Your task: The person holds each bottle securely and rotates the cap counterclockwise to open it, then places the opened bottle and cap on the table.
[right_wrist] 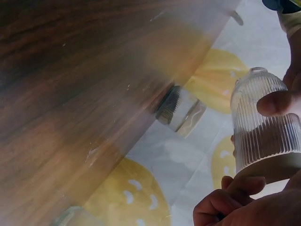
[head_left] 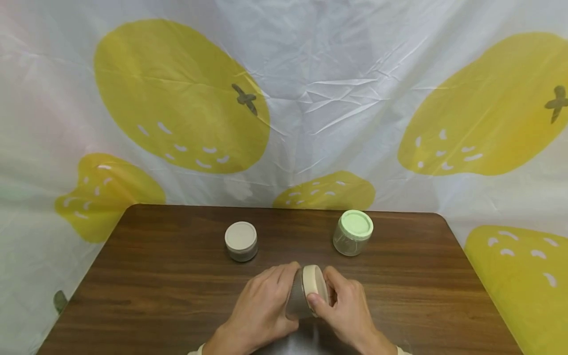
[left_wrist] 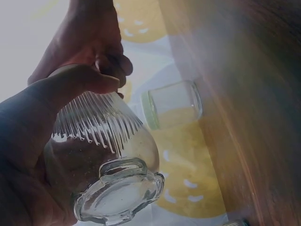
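A ribbed clear glass jar [right_wrist: 256, 122] with a cream lid [head_left: 314, 283] is held tilted between both hands, above the near part of the table. My left hand [head_left: 266, 303] grips the glass body; its thumb lies across the ribs in the right wrist view. On the lid's rim, my right hand [head_left: 348, 305] curls thumb and fingers. The jar's thick footed base [left_wrist: 120, 193] faces the left wrist camera. Whether the lid is loose or tight cannot be told.
A short jar with a beige lid [head_left: 241, 235] stands left of centre on the brown wooden table [head_left: 168, 291]. A clear jar with a pale green lid [head_left: 356, 224] stands to the right. Behind the table hangs a white cloth [head_left: 310, 59] with yellow fruit prints.
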`<state>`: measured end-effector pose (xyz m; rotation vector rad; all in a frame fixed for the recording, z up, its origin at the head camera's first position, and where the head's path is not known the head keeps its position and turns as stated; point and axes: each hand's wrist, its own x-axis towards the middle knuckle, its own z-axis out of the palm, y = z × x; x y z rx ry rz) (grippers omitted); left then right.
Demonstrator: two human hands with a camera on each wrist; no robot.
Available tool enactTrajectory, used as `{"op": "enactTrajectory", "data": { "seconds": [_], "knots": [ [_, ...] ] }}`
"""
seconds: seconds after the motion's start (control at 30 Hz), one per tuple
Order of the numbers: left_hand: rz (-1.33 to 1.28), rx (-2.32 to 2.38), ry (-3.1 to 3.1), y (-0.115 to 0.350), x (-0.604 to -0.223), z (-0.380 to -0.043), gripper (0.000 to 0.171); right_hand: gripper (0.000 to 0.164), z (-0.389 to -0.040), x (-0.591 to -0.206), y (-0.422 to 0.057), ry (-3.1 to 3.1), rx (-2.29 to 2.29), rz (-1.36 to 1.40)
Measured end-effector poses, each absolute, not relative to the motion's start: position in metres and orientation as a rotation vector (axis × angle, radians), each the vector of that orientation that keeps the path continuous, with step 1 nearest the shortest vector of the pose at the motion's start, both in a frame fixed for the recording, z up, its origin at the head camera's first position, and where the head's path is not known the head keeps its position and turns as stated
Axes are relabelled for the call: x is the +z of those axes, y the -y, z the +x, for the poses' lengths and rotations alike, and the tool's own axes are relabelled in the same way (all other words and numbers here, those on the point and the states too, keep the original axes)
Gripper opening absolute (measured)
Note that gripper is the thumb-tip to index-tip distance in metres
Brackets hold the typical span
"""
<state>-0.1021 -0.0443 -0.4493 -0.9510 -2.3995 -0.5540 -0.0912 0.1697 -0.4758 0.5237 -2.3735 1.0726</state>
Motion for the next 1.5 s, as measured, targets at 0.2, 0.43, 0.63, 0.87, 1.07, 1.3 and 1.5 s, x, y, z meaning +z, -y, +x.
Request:
{"op": "enactTrajectory", "data": {
  "seconds": [0.2,0.43,0.63,0.87,1.07,1.3,1.5],
  "knots": [
    [-0.939,-0.547,2.421,0.044,-0.447,-0.103,0.085,0.056,-0.096,-0.476,-0.171,2.335,1.093,0.596],
    [-0.941,-0.59,2.452,0.044,-0.447,-0.103,0.089,0.054,-0.099,-0.476,-0.173,2.282,1.124,0.63],
    [-0.957,-0.614,2.474,0.044,-0.446,-0.101,0.09,0.06,-0.1,-0.477,-0.174,2.226,1.078,0.694],
    [-1.002,-0.65,2.483,0.044,-0.444,-0.101,0.087,0.066,-0.104,-0.484,-0.178,2.139,1.025,0.781],
    [-1.045,-0.643,2.495,0.044,-0.442,-0.101,0.087,0.073,-0.108,-0.486,-0.18,2.07,0.976,0.841],
    [-1.074,-0.66,2.509,0.044,-0.44,-0.102,0.082,0.08,-0.111,-0.485,-0.182,2.005,0.899,0.919],
    [-1.049,-0.637,2.501,0.044,-0.44,-0.104,0.084,0.077,-0.112,-0.479,-0.187,2.074,0.89,0.948]
  ]
}}
